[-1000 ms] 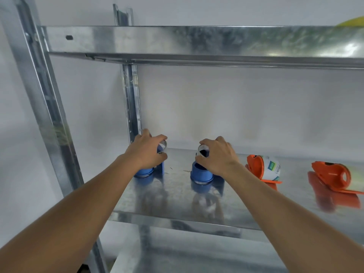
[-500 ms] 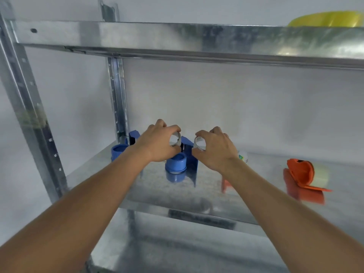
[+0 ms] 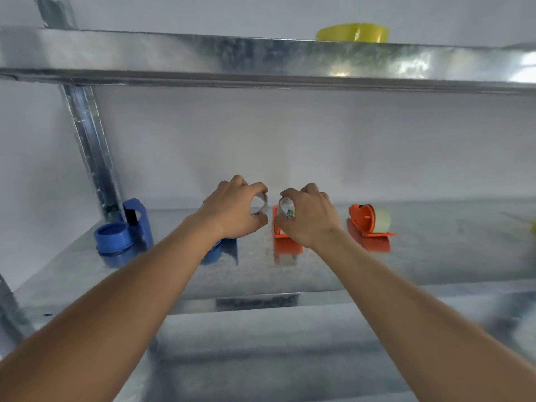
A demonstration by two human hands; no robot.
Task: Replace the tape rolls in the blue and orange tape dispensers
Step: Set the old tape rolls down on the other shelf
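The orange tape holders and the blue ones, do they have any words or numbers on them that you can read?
No words or numbers can be read.
Orange dispenser behind the right hand: a small green and blue label shows, mostly hidden and too blurred to read.
Other orange dispenser: no print visible.
Blue dispenser: a plain black patch, no letters.
Yellow tape roll on the upper shelf: no print visible.
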